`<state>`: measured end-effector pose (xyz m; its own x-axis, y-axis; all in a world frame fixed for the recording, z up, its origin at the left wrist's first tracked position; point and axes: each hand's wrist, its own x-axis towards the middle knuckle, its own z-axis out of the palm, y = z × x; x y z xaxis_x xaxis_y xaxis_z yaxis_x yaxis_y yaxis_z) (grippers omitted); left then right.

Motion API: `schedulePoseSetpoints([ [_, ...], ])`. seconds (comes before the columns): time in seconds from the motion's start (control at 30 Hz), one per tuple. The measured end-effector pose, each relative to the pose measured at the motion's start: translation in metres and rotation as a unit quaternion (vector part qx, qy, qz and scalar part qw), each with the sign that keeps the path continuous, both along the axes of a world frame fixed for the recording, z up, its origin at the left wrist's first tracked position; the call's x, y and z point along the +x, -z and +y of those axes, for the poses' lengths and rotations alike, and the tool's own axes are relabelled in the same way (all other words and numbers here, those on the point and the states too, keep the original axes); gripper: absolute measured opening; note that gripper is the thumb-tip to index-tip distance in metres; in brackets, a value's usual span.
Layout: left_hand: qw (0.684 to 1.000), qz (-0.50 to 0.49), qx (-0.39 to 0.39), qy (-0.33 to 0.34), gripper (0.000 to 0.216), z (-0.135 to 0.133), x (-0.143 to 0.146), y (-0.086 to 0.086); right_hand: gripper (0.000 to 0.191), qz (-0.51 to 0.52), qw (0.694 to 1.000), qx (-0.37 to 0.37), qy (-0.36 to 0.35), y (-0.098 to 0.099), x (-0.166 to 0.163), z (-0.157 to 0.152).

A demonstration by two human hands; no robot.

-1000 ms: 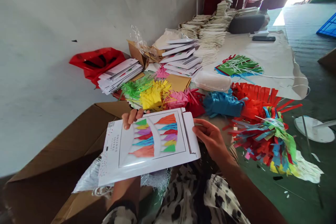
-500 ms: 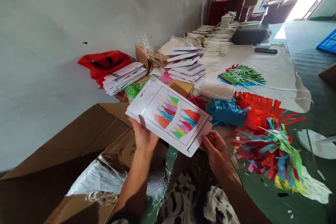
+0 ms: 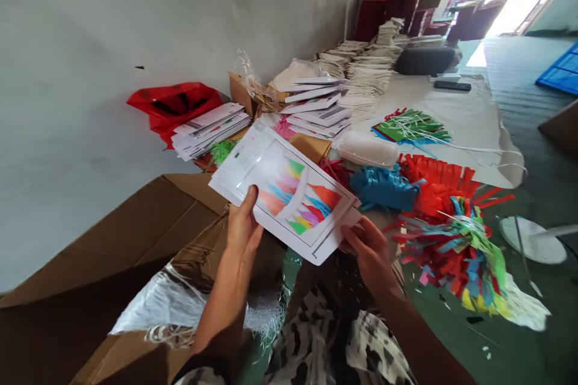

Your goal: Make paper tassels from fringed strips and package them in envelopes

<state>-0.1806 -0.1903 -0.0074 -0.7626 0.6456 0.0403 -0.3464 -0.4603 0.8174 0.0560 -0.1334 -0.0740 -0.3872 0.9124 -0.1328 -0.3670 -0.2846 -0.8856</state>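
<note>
Between my two hands lies a thin stack of white printed cards (image 3: 293, 192), tilted, the top one showing colourful tassel garlands. My left hand (image 3: 242, 222) grips its lower left edge, thumb on top and fingers hidden beneath. At the right corner my right hand (image 3: 366, 243) pinches the stack between thumb and fingers. Behind the cards on the table sit a brown envelope-like piece (image 3: 311, 147), a clear plastic tray (image 3: 368, 149) and a blue fringed paper bundle (image 3: 386, 187). Two piles of similar white cards, a left pile (image 3: 210, 126) and a back pile (image 3: 320, 105), stand further off.
An open cardboard box (image 3: 135, 240) with white stringy material (image 3: 167, 301) is at lower left. Red fringe (image 3: 438, 177) and a multicoloured tassel bunch (image 3: 469, 258) hang at the table's right edge. A red plastic bag (image 3: 176, 105) leans by the wall. Paper stacks (image 3: 370, 72) rise behind.
My left thumb has moved onto the top of the cards. The stack has shifted slightly left in view, still held by both hands.
</note>
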Motion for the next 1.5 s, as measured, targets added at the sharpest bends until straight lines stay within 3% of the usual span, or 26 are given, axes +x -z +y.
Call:
schedulePoseSetpoints([
  [0.17, 0.999, -0.01, -0.016, -0.026, 0.057, 0.004, -0.011, 0.0, 0.043, -0.006, 1.0, 0.008, -0.007, -0.02, -0.013, 0.014],
  [0.33, 0.996, -0.075, -0.042, -0.032, 0.037, 0.004, -0.019, 0.006, 0.04, -0.013, 0.999, 0.044, -0.027, -0.029, -0.021, 0.018],
  [0.5, 0.995, -0.083, -0.058, 0.018, 0.032, 0.004, -0.023, 0.014, 0.032, -0.047, 0.994, 0.096, -0.01, -0.036, -0.023, 0.018],
  [0.6, 0.985, 0.004, -0.135, 0.104, 0.04, -0.006, -0.027, 0.014, 0.025, -0.058, 0.99, 0.127, 0.008, -0.038, -0.016, 0.027],
  [0.67, 0.926, 0.126, -0.238, 0.264, 0.041, -0.025, -0.029, 0.009, 0.02, -0.074, 0.982, 0.165, 0.053, -0.042, -0.006, 0.038],
  [0.73, 0.79, 0.256, -0.298, 0.471, 0.044, -0.053, -0.029, -0.004, 0.015, -0.103, 0.966, 0.218, 0.097, -0.048, 0.006, 0.048],
  [0.77, 0.737, 0.302, -0.275, 0.538, 0.045, -0.069, -0.027, -0.013, 0.014, -0.125, 0.955, 0.247, 0.106, -0.052, 0.012, 0.051],
  [0.8, 0.706, 0.334, -0.218, 0.586, 0.045, -0.084, -0.025, -0.024, 0.015, -0.152, 0.944, 0.276, 0.101, -0.056, 0.016, 0.053],
  [0.87, 0.685, 0.412, -0.075, 0.596, 0.034, -0.104, -0.015, -0.048, 0.021, -0.217, 0.916, 0.335, 0.046, -0.067, 0.02, 0.05],
  [0.93, 0.718, 0.494, 0.004, 0.491, 0.031, -0.105, 0.001, -0.069, 0.029, -0.26, 0.882, 0.391, -0.032, -0.077, 0.017, 0.043],
  [1.0, 0.765, 0.557, -0.098, 0.31, 0.06, -0.084, 0.019, -0.077, 0.034, -0.264, 0.859, 0.43, -0.09, -0.085, 0.012, 0.034],
  [1.03, 0.771, 0.561, -0.162, 0.254, 0.074, -0.068, 0.027, -0.075, 0.034, -0.258, 0.855, 0.438, -0.106, -0.089, 0.01, 0.031],
  [1.07, 0.78, 0.541, -0.205, 0.238, 0.076, -0.052, 0.033, -0.069, 0.033, -0.253, 0.856, 0.436, -0.114, -0.091, 0.009, 0.029],
  [1.13, 0.828, 0.435, -0.218, 0.277, 0.048, -0.022, 0.038, -0.05, 0.03, -0.239, 0.875, 0.405, -0.119, -0.092, 0.011, 0.031],
  [1.2, 0.884, 0.303, -0.196, 0.298, 0.032, -0.005, 0.037, -0.031, 0.037, -0.212, 0.91, 0.34, -0.105, -0.089, 0.019, 0.039],
  [1.3, 0.939, 0.195, -0.143, 0.246, 0.028, 0.0, 0.033, -0.015, 0.059, -0.131, 0.967, 0.204, -0.078, -0.076, 0.03, 0.05],
  [1.4, 0.955, 0.17, -0.128, 0.205, 0.028, -0.003, 0.036, -0.015, 0.055, -0.064, 0.987, 0.11, -0.103, -0.06, 0.029, 0.048],
  [1.5, 0.958, 0.161, -0.131, 0.2, 0.026, -0.006, 0.037, -0.02, 0.042, -0.058, 0.989, 0.085, -0.11, -0.046, 0.023, 0.04],
])
